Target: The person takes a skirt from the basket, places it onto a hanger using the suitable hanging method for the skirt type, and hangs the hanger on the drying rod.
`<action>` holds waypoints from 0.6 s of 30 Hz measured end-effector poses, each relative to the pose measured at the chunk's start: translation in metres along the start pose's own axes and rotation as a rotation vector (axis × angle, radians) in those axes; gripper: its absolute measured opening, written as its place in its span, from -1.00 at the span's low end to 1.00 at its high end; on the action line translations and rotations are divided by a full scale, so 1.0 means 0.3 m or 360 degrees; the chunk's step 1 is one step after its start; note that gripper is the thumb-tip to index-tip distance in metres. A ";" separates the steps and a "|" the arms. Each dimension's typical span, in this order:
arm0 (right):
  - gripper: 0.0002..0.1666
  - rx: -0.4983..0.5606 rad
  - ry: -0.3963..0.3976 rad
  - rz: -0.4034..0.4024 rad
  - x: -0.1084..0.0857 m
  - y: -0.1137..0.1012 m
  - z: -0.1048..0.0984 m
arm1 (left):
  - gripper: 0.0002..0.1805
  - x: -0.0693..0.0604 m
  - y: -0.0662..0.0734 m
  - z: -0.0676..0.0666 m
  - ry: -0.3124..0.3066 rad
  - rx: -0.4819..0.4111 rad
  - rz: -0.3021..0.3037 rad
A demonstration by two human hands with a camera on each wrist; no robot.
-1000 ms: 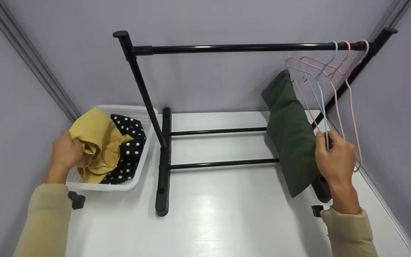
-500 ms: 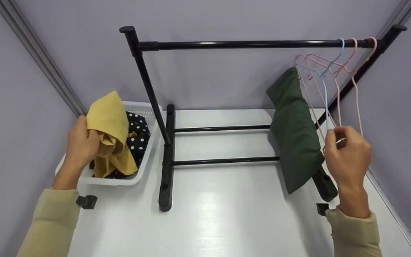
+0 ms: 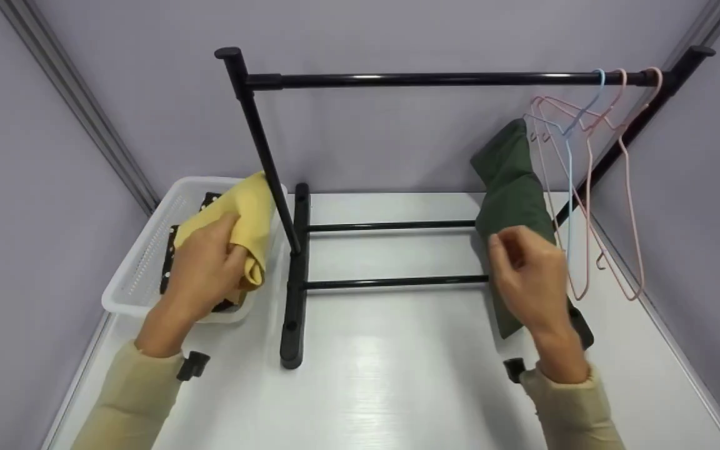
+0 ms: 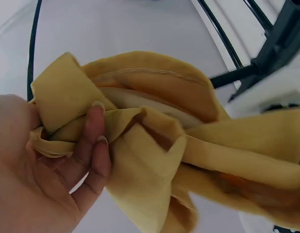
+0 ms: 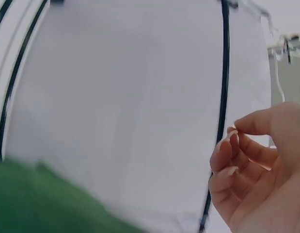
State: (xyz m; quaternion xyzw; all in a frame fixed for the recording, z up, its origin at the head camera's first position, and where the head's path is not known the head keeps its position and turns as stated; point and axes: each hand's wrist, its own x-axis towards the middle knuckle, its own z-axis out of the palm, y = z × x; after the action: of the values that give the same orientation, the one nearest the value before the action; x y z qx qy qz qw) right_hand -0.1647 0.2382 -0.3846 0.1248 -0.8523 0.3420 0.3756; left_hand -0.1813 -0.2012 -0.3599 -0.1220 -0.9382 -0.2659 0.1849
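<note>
Cloth of creased yellow fabric (image 3: 252, 215) bunches in the left hand (image 3: 204, 265), fingers curled round it! Right hand (image 3: 532, 272) curls bare, fingertips together.

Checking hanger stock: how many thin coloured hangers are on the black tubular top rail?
3, all near the right end of the black tubular rail: light-blue thin hanger, pink thin hanger, then second pink hanger farthest right. Dark green cloth could hide another.

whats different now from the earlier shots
The left hand carried the yellow cloth rightward, toward the rack. The right hand let go of the hangers and moved left, in front of the green cloth. Basket, rack and green cloth stayed put; the hangers still hang.
</note>
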 end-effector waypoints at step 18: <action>0.03 0.0360 -0.1145 0.0015 -0.236 -0.302 0.641 | -0.80 -0.089 0.095 0.315 -0.0689 -0.0256 0.0109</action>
State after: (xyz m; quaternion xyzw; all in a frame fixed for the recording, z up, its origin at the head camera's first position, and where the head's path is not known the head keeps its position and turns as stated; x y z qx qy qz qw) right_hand -0.1801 0.0384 -0.4846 0.2738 -0.8871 0.3700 0.0344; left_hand -0.1746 -0.1299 -0.4326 -0.2225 -0.9270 -0.3010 -0.0221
